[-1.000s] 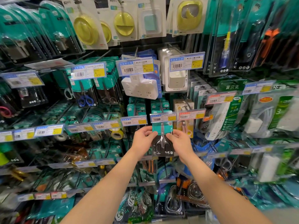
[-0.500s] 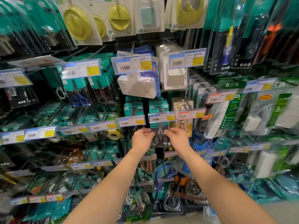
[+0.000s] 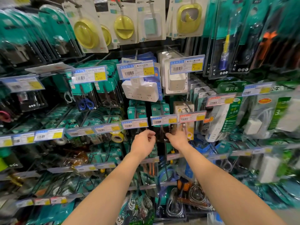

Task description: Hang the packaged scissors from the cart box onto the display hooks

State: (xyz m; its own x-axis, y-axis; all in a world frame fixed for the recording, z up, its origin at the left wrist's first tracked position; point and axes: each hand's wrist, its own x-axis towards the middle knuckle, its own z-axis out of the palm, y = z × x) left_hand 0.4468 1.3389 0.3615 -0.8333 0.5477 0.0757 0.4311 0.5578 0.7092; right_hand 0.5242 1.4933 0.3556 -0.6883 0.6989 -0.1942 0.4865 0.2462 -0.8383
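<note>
The packaged scissors [image 3: 162, 133], a teal card with a dark lower half, hang on a display hook [image 3: 161, 109] behind a blue price tag [image 3: 163, 120], in front of more teal packs. My right hand [image 3: 177, 139] is at the pack's right edge, thumb on its front. My left hand [image 3: 143, 144] sits just left of the pack with fingers loosely curled and nothing in them. The cart box is out of view.
Pegboard hooks all around carry dense rows of goods: white power adapters [image 3: 140, 90] above, blue-handled scissors [image 3: 85, 103] at left, a tape roll [image 3: 117, 137], a power strip pack [image 3: 218, 122] at right, wire tools [image 3: 175, 203] below. Price tags stick out at the hook tips.
The pack went from in front of the price tag up onto the hook behind it. My left hand has come off the pack and both hands have dropped slightly.
</note>
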